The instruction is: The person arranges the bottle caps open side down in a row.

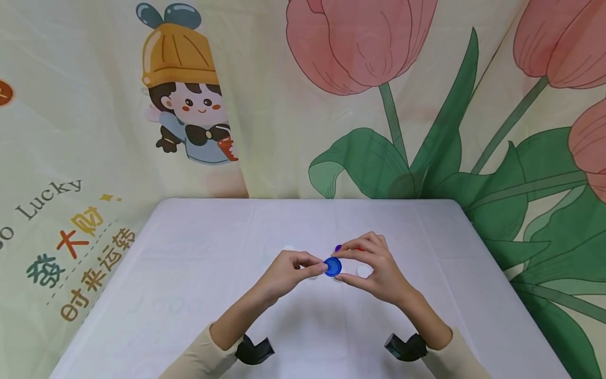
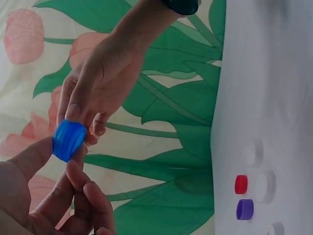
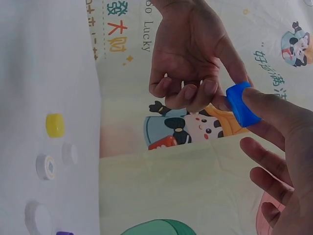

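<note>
A blue bottle cap (image 1: 333, 267) is held up off the table between both hands. My left hand (image 1: 284, 276) pinches its left edge with thumb and forefinger. From the other side, my right hand (image 1: 379, 267) has its thumb and forefinger on the cap's rim. In the left wrist view the cap (image 2: 69, 140) appears edge-on, with fingers of both hands on it. The right wrist view shows the right thumb lying against the cap (image 3: 243, 105), while the left hand's other fingers (image 3: 188, 93) are curled beside it.
Several loose caps lie on the white-covered table (image 1: 213, 231) beyond the hands: a red cap (image 2: 241, 184), a purple cap (image 2: 245, 209), a yellow cap (image 3: 55, 126) and white caps such as this one (image 3: 46, 167). A printed cloth (image 1: 265, 105) hangs behind the table.
</note>
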